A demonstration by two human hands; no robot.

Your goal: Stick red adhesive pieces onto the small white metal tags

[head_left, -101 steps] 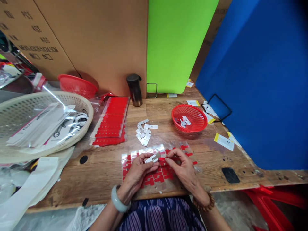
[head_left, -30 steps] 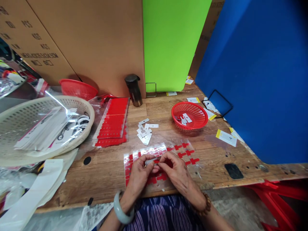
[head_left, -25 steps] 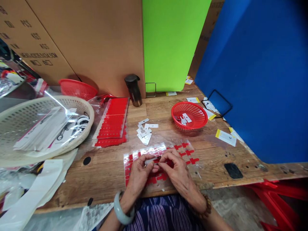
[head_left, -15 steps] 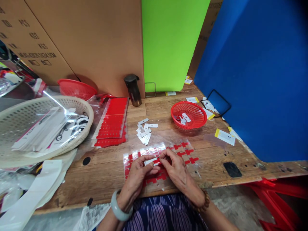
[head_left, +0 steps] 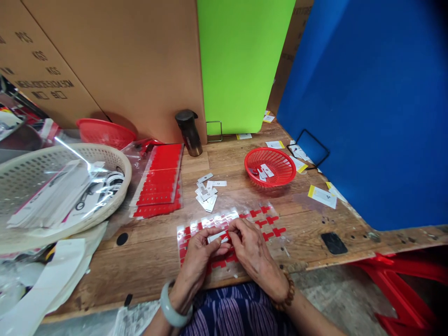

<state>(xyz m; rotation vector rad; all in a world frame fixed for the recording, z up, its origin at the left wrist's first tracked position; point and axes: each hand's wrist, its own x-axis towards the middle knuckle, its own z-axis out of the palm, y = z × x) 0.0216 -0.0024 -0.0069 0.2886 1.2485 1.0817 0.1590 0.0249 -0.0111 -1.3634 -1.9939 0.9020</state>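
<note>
Looking over the head view, I find the left hand (head_left: 196,254) with thumb and fingers clamped on a small white card (head_left: 214,236), above a red-patterned sheet (head_left: 220,218) near the table's (head_left: 150,263) near edge. The card appears light, thin and stiff; edges offer the best hold. The right hand (head_left: 250,249) angles in from the right, fingertips together beside a red piece (head_left: 224,237); whether gripping, I cannot tell.
</note>
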